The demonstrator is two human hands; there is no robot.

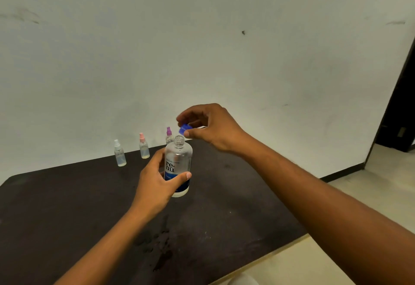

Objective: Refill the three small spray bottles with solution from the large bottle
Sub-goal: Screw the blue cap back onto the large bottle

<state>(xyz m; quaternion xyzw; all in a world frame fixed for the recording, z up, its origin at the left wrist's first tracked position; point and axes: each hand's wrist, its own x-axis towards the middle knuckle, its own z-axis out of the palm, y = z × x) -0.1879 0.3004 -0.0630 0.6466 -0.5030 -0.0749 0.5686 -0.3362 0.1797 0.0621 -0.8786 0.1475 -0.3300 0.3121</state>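
My left hand [157, 181] grips the large clear bottle [179, 161] with a blue-and-white label, upright above the dark table [67, 206]. Its neck is open. My right hand [208, 127] pinches the blue cap [184, 130] just above and to the right of the neck. Three small spray bottles stand near the table's far edge: one with a white top [119, 153], one with a pink top [144, 146], and one with a purple top [169, 135] partly hidden behind the large bottle.
A white wall rises right behind the table. The table's right edge runs diagonally, with pale floor [336, 251] beyond it. A dark doorway [399, 105] is at the far right. Dark stains mark the table near me.
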